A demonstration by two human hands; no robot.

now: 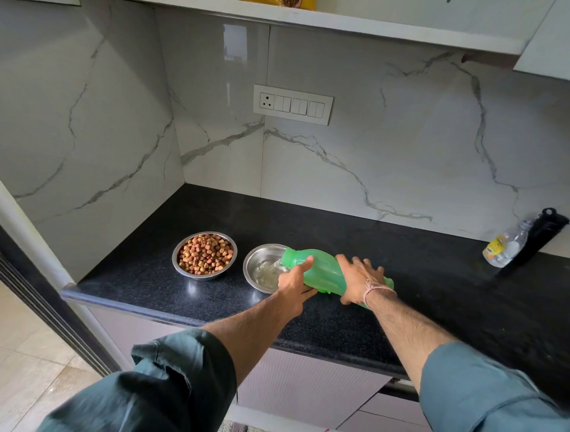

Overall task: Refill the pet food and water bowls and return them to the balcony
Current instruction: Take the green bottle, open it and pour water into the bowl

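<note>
Green plastic bottle (322, 274): tipped almost flat above the counter, its open mouth over the right rim of the water bowl (248, 267). A thin stream of water (276, 264) runs from the mouth into the bowl.

Left hand (293, 285): grasps the bottle just behind the neck, thumb over the top, fingers curled beneath.

Right hand (359, 279): clasps the base end of the bottle, fingers spread across its upper side, thumb wrapped below. A pale thread band (378, 289) circles the wrist.

Water bowl: round, steel, standing on the black speckled countertop (431, 277) near the front edge. A shallow pool lies in its bottom.

Food bowl (176, 256): round, steel, standing just beside the water bowl on its left, apart from it. It is heaped with brown and reddish kibble (205, 253).

Sleeves (172, 379): grey-green cloth, pushed up both forearms.

Clear bottle (505, 246): small, yellow label, at the far right of the counter against the wall. It looks tilted, but this is the frame's wide-angle edge, so I cannot tell for sure.

Black bottle (543, 234): directly behind the clear one, touching or nearly so.

Backsplash (385, 148): white marble-look panels with grey veins, on the rear and left walls.

Switch plate (293, 104): white, one socket at left, rocker switches to its right, mounted on the rear wall.

Shelf (339, 27): white, overhead, with a yellow packet (296, 3) partly in view on it.

Floor (34, 364): beige tiles, lower left.
</note>
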